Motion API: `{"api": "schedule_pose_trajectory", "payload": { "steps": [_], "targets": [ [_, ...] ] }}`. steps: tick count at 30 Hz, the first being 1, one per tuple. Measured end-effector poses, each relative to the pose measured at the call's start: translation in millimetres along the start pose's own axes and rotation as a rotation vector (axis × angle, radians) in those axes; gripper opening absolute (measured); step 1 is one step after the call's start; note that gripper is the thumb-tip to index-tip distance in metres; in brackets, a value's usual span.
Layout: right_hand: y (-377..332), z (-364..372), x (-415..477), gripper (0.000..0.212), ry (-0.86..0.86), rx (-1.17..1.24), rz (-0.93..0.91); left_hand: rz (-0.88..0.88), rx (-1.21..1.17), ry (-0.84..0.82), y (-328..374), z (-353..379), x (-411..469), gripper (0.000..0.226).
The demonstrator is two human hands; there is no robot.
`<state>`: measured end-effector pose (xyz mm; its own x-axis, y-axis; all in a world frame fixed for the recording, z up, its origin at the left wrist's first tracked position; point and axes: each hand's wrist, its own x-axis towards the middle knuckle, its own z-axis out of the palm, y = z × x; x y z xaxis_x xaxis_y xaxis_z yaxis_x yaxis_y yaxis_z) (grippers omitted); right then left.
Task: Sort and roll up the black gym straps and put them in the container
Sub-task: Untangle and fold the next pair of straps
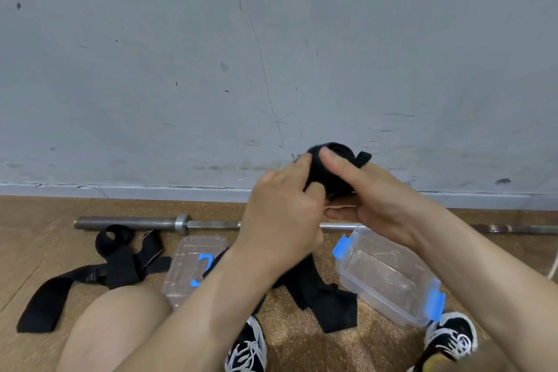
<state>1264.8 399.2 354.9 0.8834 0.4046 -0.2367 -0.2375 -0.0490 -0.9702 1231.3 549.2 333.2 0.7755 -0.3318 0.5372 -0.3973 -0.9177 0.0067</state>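
Rolled black strap (pixel 332 166): being held aloft before the wall. Left hand (pixel 283 205) is gripping its near side; right hand (pixel 371 199) is cupping it, thumb on top. Loose strap length (pixel 329 308) is lying on the floor (pixel 39 238) below. Clear container (pixel 389 278) is sitting open just right; lid (pixel 193 266) left. Further straps (pixel 105 269) are lying by the barbell (pixel 136 223) along the floor's far edge.

A scuffed grey wall (pixel 181 69) with dark scratches meets a pale baseboard (pixel 151 191). Below lies speckled brown floor (pixel 36 211), a steel barbell (pixel 126 223) resting on it near the wall.
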Motion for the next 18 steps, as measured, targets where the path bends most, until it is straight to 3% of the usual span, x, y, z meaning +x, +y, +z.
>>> {"api": "schedule_pose_trajectory", "payload": {
  "steps": [2,6,9,14,18],
  "targets": [
    [4.4,2.5,2.9,0.06,0.052,0.022,-0.04,0.033,0.018,-0.003,12.9,1.7,-1.6,0.011],
    [9.8,-2.4,6.0,0.037,0.103,0.128,-0.062,0.047,0.019,0.026,10.8,12.5,-2.8,0.022],
    [11.2,-5.9,8.4,0.023,0.14,0.17,-0.09,0.015,-0.012,-0.013,13.8,13.1,-5.5,0.006],
    [14.8,-11.9,23.7,0.024,0.39,0.179,-0.164,0.029,0.071,-0.095,21.7,1.9,-4.7,0.028],
    [25.9,-20.6,37.7,0.011,0.576,0.13,-0.159,0.187,0.179,-0.233,34.7,2.5,-7.4,0.037]
  ]
}}
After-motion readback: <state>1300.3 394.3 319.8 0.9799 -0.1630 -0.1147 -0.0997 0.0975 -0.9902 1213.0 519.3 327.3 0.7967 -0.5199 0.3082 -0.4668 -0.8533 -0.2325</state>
